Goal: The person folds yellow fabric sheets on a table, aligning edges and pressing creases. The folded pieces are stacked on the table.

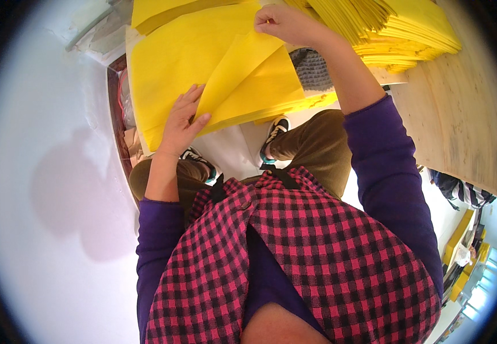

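Observation:
A stack of wide, flat yellow sheets [168, 60], thin like paper or soft fabric, lies in front of me. My right hand [287, 24] is closed at the far right part of the stack, pinching the raised edge of the top yellow sheet [243, 63]. That sheet is lifted and folds diagonally over the ones beneath. My left hand [184, 121] rests on the near edge of the stack, fingers stretched out and thumb apart, beside the fold of the lifted sheet.
At the far right, a thick pile of folded yellow sheets [409, 34] sits on a pale wooden board [443, 109]. A grey textured cloth [312, 69] lies between the stacks. A white wall [48, 143] runs along my left. My shoes [274, 135] show below the stack's edge.

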The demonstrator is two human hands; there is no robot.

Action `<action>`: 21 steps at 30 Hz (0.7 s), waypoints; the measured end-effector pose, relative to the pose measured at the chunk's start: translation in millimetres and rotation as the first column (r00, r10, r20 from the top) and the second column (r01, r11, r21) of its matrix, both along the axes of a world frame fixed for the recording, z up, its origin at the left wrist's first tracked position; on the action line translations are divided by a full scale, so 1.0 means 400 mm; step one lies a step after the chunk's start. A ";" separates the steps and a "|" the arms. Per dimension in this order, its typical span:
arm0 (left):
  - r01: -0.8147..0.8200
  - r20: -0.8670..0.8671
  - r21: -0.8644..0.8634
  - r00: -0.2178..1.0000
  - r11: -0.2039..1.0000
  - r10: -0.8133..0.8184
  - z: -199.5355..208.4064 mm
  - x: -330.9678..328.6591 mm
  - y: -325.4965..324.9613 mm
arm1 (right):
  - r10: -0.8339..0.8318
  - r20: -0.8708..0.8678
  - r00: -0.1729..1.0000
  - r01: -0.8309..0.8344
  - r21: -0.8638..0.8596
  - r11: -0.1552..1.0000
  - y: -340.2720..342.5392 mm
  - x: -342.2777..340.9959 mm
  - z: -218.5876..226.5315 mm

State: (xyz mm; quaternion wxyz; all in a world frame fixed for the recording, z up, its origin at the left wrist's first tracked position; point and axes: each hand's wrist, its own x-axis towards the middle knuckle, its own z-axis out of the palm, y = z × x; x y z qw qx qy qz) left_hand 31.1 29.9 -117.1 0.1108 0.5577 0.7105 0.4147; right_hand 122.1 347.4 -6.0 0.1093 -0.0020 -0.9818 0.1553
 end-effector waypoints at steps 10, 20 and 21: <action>-0.036 -0.052 -0.001 0.998 0.999 0.036 -0.015 -0.007 0.002 | -0.215 -0.100 0.972 0.158 -0.405 0.901 0.021 0.063 -0.069; -0.079 -0.269 0.012 0.960 0.997 0.079 0.008 0.019 -0.003 | -0.168 0.061 0.984 0.178 -0.360 0.916 0.032 0.110 -0.155; -0.095 -0.293 0.024 0.951 0.995 0.098 0.013 0.022 -0.003 | -0.134 0.043 0.990 0.140 -0.377 0.916 0.032 0.107 -0.162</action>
